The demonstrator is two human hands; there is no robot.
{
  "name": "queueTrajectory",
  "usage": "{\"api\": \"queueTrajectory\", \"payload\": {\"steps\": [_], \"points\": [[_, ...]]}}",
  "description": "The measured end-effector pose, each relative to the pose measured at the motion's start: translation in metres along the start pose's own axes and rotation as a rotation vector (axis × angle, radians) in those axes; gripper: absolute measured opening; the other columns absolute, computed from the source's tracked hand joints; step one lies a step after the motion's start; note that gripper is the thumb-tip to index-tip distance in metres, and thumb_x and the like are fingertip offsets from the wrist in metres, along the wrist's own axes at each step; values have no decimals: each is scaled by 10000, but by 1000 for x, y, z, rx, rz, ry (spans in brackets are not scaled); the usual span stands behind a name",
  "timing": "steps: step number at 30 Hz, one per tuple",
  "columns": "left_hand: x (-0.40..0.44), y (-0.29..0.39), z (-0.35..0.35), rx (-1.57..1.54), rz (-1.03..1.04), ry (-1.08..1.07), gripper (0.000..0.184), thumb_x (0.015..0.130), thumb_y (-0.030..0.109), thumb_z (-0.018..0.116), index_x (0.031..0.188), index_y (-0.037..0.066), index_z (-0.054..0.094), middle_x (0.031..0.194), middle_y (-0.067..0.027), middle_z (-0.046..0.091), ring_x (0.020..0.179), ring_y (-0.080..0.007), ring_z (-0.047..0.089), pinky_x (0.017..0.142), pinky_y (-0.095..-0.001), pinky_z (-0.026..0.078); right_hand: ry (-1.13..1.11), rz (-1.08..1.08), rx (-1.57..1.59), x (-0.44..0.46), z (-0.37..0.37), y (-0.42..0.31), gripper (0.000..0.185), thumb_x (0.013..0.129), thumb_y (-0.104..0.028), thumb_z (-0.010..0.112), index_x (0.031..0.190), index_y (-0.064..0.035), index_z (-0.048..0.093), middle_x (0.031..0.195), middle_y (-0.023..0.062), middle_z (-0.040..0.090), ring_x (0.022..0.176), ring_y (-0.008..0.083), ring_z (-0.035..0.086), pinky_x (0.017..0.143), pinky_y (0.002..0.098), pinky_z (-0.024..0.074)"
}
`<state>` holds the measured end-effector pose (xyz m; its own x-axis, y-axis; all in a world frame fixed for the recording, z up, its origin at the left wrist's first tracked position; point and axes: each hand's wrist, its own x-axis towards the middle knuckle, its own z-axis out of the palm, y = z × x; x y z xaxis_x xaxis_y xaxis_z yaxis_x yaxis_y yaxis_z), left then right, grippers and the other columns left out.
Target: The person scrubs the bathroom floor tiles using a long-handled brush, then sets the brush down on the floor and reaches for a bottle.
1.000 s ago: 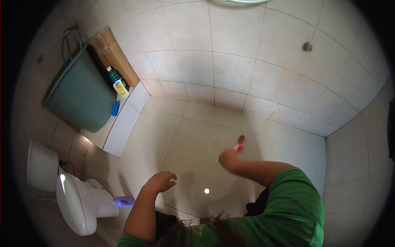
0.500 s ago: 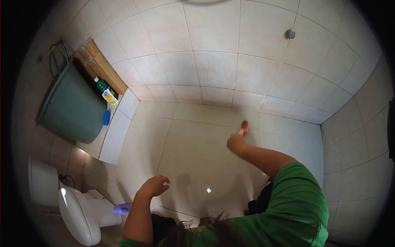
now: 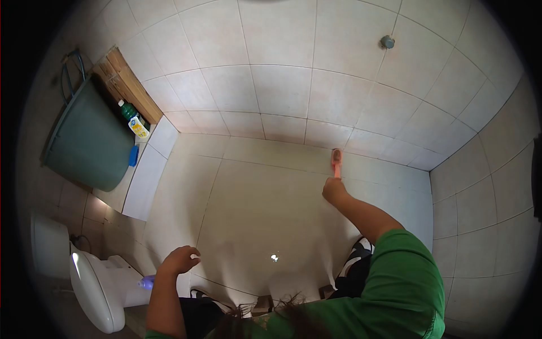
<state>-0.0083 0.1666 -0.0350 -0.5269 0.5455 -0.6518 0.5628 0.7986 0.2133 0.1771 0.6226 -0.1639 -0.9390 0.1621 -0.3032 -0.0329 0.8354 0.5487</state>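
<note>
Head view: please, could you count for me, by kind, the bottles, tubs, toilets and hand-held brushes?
Bottles: 2 (green bottle, purple bottle)
Tub: 1
Toilet: 1
Orange brush, in right hand: 1
Total: 5

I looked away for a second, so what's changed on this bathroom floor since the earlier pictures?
The right hand has moved the pink brush forward, to the foot of the wall. The left arm now hides more of the purple bottle. Nothing was picked up or let go. The tub, green bottle and toilet stayed put.
</note>
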Motion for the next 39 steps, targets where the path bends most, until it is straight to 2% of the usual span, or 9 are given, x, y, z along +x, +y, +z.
{"api": "queueTrajectory", "payload": {"steps": [3,7,12,15,19,24,29,33,39], "points": [[-9,-6,6,-19,-69,42,256,776,241,606,977,84,628,988,-139,608,926,-276,577,823,-366,451,9,-23,240,-1,-7,-5,138,715,-162,593,781,-107,700,785,58,649,802,243,585,718,506,443],[-22,3,9,-132,-80,118,245,776,224,605,962,68,631,949,-144,617,867,-270,599,781,-361,471,-163,-143,285,-56,-83,-21,145,731,-178,587,782,-106,702,806,57,652,832,243,584,792,527,409],[-26,22,23,-89,5,226,235,773,206,602,950,53,627,930,-142,616,811,-262,614,744,-352,481,77,-64,163,-4,31,17,133,718,-162,582,758,-119,701,812,59,653,800,241,590,713,435,460],[-30,44,35,-108,108,286,212,770,196,605,928,56,622,924,-138,612,792,-257,617,728,-351,483,102,-105,262,-19,11,29,132,705,-151,580,751,-118,699,809,60,654,801,249,596,660,390,476],[-45,66,43,-77,219,325,185,777,190,603,918,70,609,918,-123,604,814,-250,606,735,-344,477,-111,-163,454,-81,-75,-33,119,692,-144,600,755,-130,701,804,58,658,809,278,605,640,524,448],[-91,105,31,-107,219,422,184,793,195,593,926,68,602,939,-119,597,857,-251,593,751,-338,468,-77,-159,318,-39,-32,-17,150,714,-132,616,837,-144,700,893,66,656,862,258,604,695,589,403],[-106,110,53,-204,295,382,222,811,224,588,953,54,603,940,-130,602,862,-252,603,755,-337,472,-41,171,637,-18,-35,-32,150,765,-130,592,869,-80,688,949,72,646,915,266,594,755,530,425],[-85,87,61,-238,228,306,233,817,227,582,956,41,602,945,-143,605,854,-257,611,750,-343,477,-257,149,695,-72,-133,-112,160,765,-129,591,872,-52,681,942,85,650,896,251,609,721,408,479],[-61,80,81,-166,289,213,224,816,234,585,943,51,612,931,-144,611,853,-257,612,746,-350,475,60,168,470,-50,-38,-96,110,743,-120,604,806,-91,690,854,60,663,816,197,629,600,347,487]]}}
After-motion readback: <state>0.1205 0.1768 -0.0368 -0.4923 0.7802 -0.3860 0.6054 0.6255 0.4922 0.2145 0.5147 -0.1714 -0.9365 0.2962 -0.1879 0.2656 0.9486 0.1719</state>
